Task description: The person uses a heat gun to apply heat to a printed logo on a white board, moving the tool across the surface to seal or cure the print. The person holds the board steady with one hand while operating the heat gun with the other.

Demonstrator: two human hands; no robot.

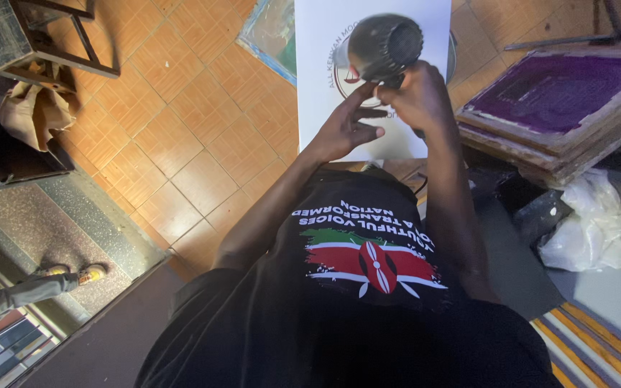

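My right hand (pixel 417 95) grips a black hair dryer (pixel 384 46) and points it down at a white sheet (pixel 325 79) with a round printed emblem. My left hand (pixel 348 128) rests on the sheet's near edge with its fingers spread, close under the dryer. The dryer and both hands cover most of the emblem. My black shirt with a printed flag design fills the lower middle of the view.
Stacked wooden screen-printing frames with purple mesh (pixel 562 100) lie at the right. A crumpled clear plastic bag (pixel 598 223) sits below them. Orange floor tiles (pixel 181 122) spread to the left, with a metal stand (pixel 44 43). Another person's legs and shoes (pixel 52 280) show at the lower left.
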